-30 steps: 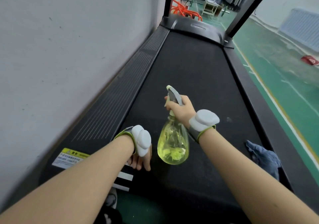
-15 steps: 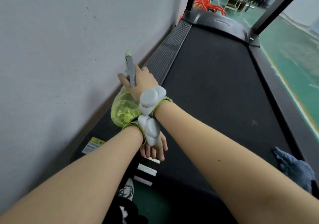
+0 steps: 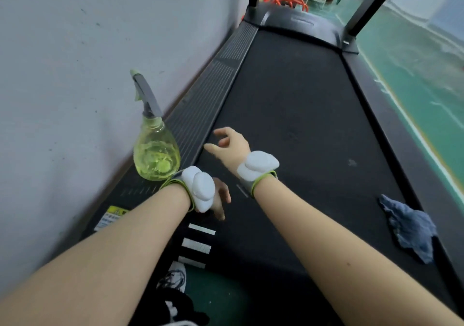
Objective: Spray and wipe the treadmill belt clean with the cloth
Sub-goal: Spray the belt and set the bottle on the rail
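On left side rail (image 3: 200,104): spray bottle (image 3: 155,154) now released, upright. Right hand (image 3: 232,146) empty, fingers spread; left hand (image 3: 221,197) loosely open on belt (image 3: 296,114). Cloth (image 3: 409,227) unmoved, green floor (image 3: 414,69) beyond.

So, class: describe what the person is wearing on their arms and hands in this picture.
Both forearms are bare, with no sleeves and no gloves. The left hand and right hand each have a grey wrist strap edged in lime green, carrying a rounded white plastic device made of two overlapping lobes. No cables or markings are visible on them.
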Tool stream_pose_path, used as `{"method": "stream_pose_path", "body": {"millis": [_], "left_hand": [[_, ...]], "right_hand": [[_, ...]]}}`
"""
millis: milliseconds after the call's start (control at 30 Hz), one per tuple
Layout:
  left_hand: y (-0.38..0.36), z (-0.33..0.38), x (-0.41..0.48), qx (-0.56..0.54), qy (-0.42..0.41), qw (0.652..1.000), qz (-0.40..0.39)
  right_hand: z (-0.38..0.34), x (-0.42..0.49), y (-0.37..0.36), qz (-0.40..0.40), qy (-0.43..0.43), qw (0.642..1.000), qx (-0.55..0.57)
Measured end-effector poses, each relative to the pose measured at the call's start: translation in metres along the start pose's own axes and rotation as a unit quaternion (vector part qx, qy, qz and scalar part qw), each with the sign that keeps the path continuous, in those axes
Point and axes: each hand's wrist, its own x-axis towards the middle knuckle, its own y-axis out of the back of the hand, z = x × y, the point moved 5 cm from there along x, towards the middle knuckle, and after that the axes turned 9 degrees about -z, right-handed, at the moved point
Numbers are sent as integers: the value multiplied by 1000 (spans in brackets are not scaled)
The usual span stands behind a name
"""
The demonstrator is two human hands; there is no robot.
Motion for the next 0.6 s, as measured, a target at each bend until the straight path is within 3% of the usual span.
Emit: {"method": "stream_pose_path", "body": {"millis": [233, 400, 600], "left_hand": [[2, 34, 26, 88, -12, 990, 109], [-9, 66, 50, 118, -54, 974, 188], [-27, 88, 92, 158, -24, 953, 257]], "right_hand": [[184, -92, 87, 151, -184, 963, -122], [248, -131, 129, 157, -219, 935, -231], [278, -129, 159, 94, -246, 910, -321]]}}
